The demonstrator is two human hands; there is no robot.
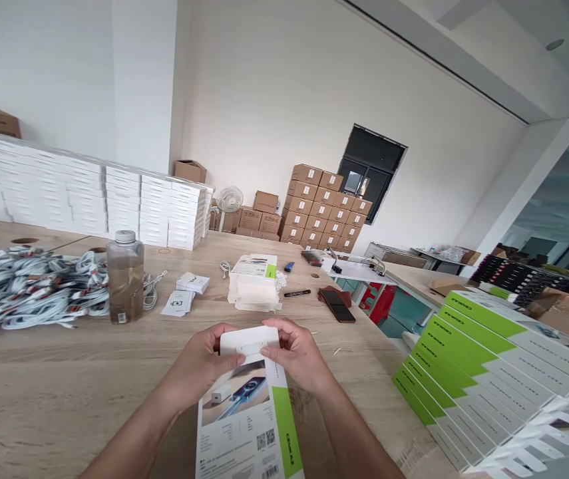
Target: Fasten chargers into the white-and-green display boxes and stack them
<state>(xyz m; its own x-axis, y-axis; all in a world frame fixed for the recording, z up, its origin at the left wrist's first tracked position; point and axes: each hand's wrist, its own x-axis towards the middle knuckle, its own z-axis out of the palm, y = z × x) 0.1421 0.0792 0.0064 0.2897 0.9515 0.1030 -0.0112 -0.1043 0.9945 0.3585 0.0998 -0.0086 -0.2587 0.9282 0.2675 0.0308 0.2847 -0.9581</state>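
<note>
A white and green printed cardboard box point(244, 426) with a hang-tab top is at the bottom middle, its printed face towards me. My left hand point(204, 362) grips its upper left edge, thumb on the white flap. On the upper right edge, my right hand point(297, 352) has its thumb by the slot and its fingers behind the flap. What is inside the box is hidden. Beyond my hands lies a pile of flat box sleeves point(254, 293), with a black marker point(297, 293) to its right.
White cables point(34, 286) heap at left beside a water bottle point(125, 279). Small white cards point(178, 303) and a phone point(338, 306) lie on the wooden table point(89, 392). Stacked green and white boxes point(488, 372) stand at right; white boxes point(79, 193) line the back left.
</note>
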